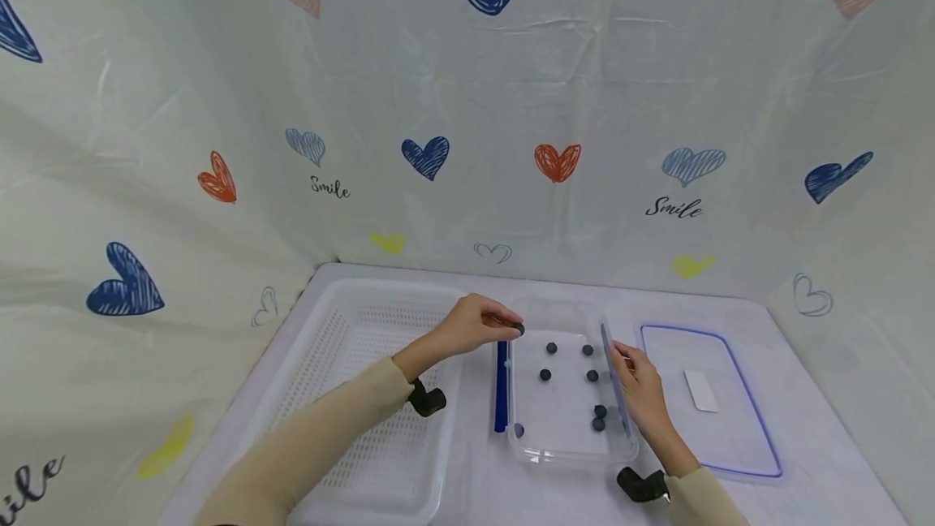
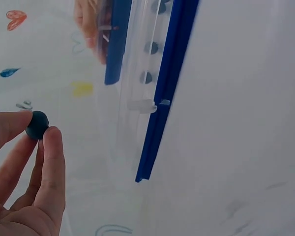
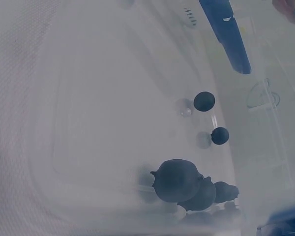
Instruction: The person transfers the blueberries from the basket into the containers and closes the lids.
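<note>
My left hand (image 1: 471, 325) pinches a single blueberry (image 2: 37, 125) between thumb and fingertips, over the far left corner of a clear plastic container (image 1: 570, 456). Inside the container, several dark blueberries (image 1: 545, 375) lie scattered on the bottom; in the right wrist view a few (image 3: 177, 180) crowd together along one wall. With its fingers at the raised blue side flap (image 1: 618, 384), my right hand (image 1: 641, 392) holds the container's right side. Another blue flap (image 1: 501, 386) hangs along the left side.
To the left stands a large white perforated basket (image 1: 431, 502), partly behind my left forearm. A clear lid with a blue seal (image 1: 752, 376) lies on the table to the right, bearing a white label (image 1: 701, 390). Behind the table hangs a heart-printed curtain (image 1: 497, 88).
</note>
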Demonstrator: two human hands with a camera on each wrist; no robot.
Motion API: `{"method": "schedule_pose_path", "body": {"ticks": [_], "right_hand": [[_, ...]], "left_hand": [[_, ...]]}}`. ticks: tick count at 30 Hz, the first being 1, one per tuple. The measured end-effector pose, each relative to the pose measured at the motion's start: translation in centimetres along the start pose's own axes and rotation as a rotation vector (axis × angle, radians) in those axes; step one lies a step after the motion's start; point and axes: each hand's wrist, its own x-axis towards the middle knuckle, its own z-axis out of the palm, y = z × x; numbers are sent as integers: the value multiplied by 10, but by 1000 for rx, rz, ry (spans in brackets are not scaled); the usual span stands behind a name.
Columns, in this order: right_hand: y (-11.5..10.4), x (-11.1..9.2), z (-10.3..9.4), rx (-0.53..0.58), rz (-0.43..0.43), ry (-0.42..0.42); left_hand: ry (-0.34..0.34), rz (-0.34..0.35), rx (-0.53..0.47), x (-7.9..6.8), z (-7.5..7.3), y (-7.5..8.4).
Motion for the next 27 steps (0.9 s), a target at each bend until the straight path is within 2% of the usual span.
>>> {"method": "schedule_pose_path", "body": {"ticks": [9, 13, 19, 27], "right_hand": [[0, 0, 3, -4, -1, -5], [-1, 1, 5, -6, -7, -9], [-1, -1, 2, -28, -21, -6], [0, 0, 1, -39, -14, 14]], "left_hand": [[-18, 23, -7, 3, 9, 0], [-3, 41, 3, 4, 7, 2], [7, 25, 4, 6, 3, 3], [13, 22, 3, 7, -9, 7]]}}
